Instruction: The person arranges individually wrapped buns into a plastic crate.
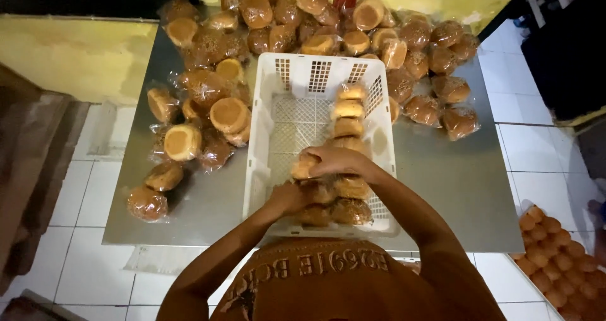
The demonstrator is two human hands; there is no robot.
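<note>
A white plastic crate (266, 169) stands on a steel table (454, 182) in front of me. Inside it, along its right side, runs a row of wrapped buns (348, 109). My right hand (338, 161) is over the near part of that row, fingers closed on a wrapped bun (303, 168). My left hand (289, 198) is just below it, pressed against the packed buns (350, 212) at the crate's near end. Whether the left hand grips one is hidden.
Heaps of wrapped buns lie on the table left of the crate (202, 112), behind it (315, 18) and to its right (435, 75). A tray of unwrapped buns (555, 258) sits on the tiled floor at the lower right. A yellow wall (69, 56) stands beyond.
</note>
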